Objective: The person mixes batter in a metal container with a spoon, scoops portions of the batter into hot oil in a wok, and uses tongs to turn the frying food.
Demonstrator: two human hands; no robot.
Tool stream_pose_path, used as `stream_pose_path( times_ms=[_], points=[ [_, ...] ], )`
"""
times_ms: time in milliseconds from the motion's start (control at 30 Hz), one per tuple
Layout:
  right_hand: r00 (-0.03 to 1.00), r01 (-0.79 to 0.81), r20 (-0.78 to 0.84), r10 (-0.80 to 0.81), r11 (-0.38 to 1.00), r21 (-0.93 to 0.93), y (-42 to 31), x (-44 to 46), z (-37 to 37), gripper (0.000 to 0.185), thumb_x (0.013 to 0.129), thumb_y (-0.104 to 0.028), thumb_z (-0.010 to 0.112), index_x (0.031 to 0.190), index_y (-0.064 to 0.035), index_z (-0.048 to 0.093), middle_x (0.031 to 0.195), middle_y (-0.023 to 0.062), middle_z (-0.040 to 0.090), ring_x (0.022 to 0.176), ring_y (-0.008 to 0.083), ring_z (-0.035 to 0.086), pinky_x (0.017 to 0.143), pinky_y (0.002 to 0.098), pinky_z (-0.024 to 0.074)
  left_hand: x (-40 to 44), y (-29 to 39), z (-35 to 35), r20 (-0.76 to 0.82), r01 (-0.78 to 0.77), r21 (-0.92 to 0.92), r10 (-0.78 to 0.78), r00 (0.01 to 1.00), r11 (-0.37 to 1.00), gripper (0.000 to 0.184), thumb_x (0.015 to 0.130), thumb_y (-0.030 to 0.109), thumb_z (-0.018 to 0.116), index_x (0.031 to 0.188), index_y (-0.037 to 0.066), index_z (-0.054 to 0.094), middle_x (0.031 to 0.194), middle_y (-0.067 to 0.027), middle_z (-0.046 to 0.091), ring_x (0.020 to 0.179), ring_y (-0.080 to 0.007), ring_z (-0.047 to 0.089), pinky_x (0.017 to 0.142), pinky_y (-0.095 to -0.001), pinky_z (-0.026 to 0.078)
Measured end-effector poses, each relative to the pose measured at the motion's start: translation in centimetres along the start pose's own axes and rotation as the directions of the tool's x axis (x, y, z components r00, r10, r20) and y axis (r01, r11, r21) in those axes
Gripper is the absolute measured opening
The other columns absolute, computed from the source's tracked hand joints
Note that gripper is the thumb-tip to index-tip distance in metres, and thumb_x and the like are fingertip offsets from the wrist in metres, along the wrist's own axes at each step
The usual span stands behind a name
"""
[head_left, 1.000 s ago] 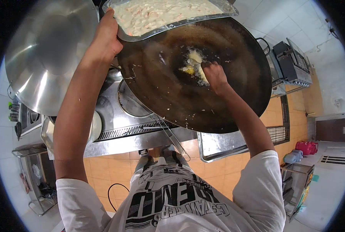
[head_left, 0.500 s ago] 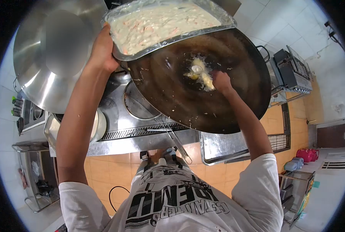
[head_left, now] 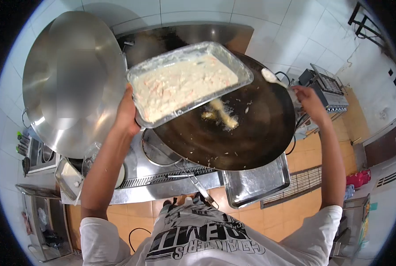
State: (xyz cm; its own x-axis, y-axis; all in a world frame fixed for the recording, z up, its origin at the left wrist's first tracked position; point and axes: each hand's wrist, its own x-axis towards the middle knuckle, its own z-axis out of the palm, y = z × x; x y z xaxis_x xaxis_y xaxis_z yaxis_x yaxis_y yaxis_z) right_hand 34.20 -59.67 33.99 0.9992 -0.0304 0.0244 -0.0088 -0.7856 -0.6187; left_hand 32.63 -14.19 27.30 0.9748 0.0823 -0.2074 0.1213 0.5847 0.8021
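My left hand (head_left: 128, 111) grips the left end of a metal tray of batter (head_left: 184, 86), pale with orange bits, and holds it tilted above the wok. In my right hand (head_left: 311, 104) is a spoon (head_left: 271, 77) with whitish batter on its bowl, raised over the wok's right rim. Below, the large dark wok (head_left: 251, 137) holds oil. Several pieces of frying batter (head_left: 224, 116) bubble near its middle, partly hidden by the tray.
A big metal lid (head_left: 73, 128) stands at the left. A wire strainer (head_left: 162, 148) lies on the steel counter (head_left: 140, 193). An empty-looking baking tray (head_left: 255, 181) sits before the wok. At the left are a small pan (head_left: 69, 175) and a round pot.
My right hand has lifted out of the wok's middle to the upper right with the spoon. The batter tray sits lower in view, now covering more of the wok's left part.
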Motion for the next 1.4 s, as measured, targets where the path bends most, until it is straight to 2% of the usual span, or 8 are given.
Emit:
stream_pose_path(
  times_ms=[133,167,267,367,467,867,1267,1400],
  points=[
    [0.863,0.405,-0.223,-0.453,0.885,-0.229,-1.5,0.0,-2.5,0.026,0.090,-0.015,0.048,0.107,-0.0003,0.060,0.069,0.0102,0.061,0.063,0.0128,0.052,0.059,0.0294,0.0427,-0.1,-2.2,0.7,0.029,0.041,0.034,-0.042,0.999,0.999,0.053,0.098,0.041,0.026,0.134,0.003,0.035,0.133,-0.0149,0.044,0.116,-0.0260,0.049,0.098,-0.0365,0.040],
    [0.863,0.429,-0.165,-0.478,0.864,-0.262,-2.6,-0.4,-2.5,0.024,0.087,-0.010,0.048,0.105,0.0009,0.061,0.076,0.0182,0.062,0.064,0.0199,0.058,0.060,0.0317,0.0448,-0.4,-2.6,1.3,0.033,0.051,0.045,-0.052,0.998,0.998,0.054,0.097,0.041,0.027,0.134,0.003,0.035,0.133,-0.0152,0.044,0.116,-0.0262,0.050,0.098,-0.0364,0.040],
    [0.849,0.488,-0.029,-0.528,0.804,-0.341,-4.4,-1.1,-0.4,0.024,0.086,-0.005,0.048,0.106,0.0023,0.059,0.087,0.0193,0.063,0.072,0.0260,0.062,0.069,0.0340,0.0476,-0.6,-4.3,2.3,0.101,0.102,0.048,-0.106,0.989,0.994,0.058,0.096,0.044,0.030,0.135,0.002,0.034,0.133,-0.0154,0.044,0.116,-0.0266,0.049,0.098,-0.0358,0.040],
    [0.814,0.468,-0.009,-0.580,0.666,-0.581,-3.2,-0.8,1.9,0.026,0.082,-0.001,0.048,0.105,0.0014,0.060,0.089,0.0244,0.061,0.080,0.0351,0.061,0.071,0.0393,0.0482,-0.6,-5.8,3.2,0.117,0.147,0.061,-0.153,0.981,0.987,0.059,0.095,0.046,0.030,0.135,0.002,0.034,0.133,-0.0153,0.044,0.116,-0.0261,0.049,0.097,-0.0351,0.040],
    [0.848,0.430,0.031,-0.530,0.652,-0.624,-2.1,-2.8,2.1,0.028,0.079,0.001,0.048,0.104,-0.0003,0.060,0.086,0.0239,0.061,0.079,0.0382,0.059,0.068,0.0436,0.0480,-1.3,-6.8,5.0,0.087,0.171,0.106,-0.180,0.980,0.980,0.059,0.095,0.046,0.031,0.135,0.003,0.035,0.133,-0.0151,0.044,0.116,-0.0256,0.049,0.097,-0.0342,0.040],
    [0.860,0.510,0.123,-0.496,0.819,-0.262,-3.7,-6.6,6.3,0.024,0.076,0.000,0.048,0.096,-0.0003,0.062,0.073,0.0252,0.060,0.072,0.0376,0.061,0.065,0.0434,0.0502,-0.1,-9.5,6.4,0.186,0.227,0.057,-0.234,0.954,0.972,0.063,0.094,0.049,0.031,0.135,0.001,0.033,0.134,-0.0166,0.042,0.118,-0.0272,0.048,0.098,-0.0356,0.039],
    [0.772,0.635,0.154,-0.616,0.758,-0.152,-7.7,-3.7,11.4,0.025,0.081,-0.002,0.048,0.102,0.0014,0.061,0.081,0.0243,0.061,0.078,0.0391,0.059,0.069,0.0433,0.0473,1.7,-9.8,7.3,0.232,0.183,0.020,-0.183,0.955,0.983,0.056,0.098,0.043,0.021,0.132,0.001,0.034,0.129,-0.0156,0.046,0.116,-0.0260,0.050,0.097,-0.0386,0.043],
    [0.787,0.594,0.171,-0.593,0.803,0.051,-7.3,-2.7,12.1,0.024,0.086,-0.005,0.046,0.103,0.0014,0.061,0.071,0.0174,0.060,0.061,0.0274,0.058,0.059,0.0369,0.0449,2.3,-10.3,6.7,0.238,0.177,0.003,-0.173,0.956,0.984,0.056,0.098,0.042,0.022,0.132,0.000,0.034,0.129,-0.0156,0.046,0.115,-0.0259,0.051,0.096,-0.0386,0.043]
  ],
)
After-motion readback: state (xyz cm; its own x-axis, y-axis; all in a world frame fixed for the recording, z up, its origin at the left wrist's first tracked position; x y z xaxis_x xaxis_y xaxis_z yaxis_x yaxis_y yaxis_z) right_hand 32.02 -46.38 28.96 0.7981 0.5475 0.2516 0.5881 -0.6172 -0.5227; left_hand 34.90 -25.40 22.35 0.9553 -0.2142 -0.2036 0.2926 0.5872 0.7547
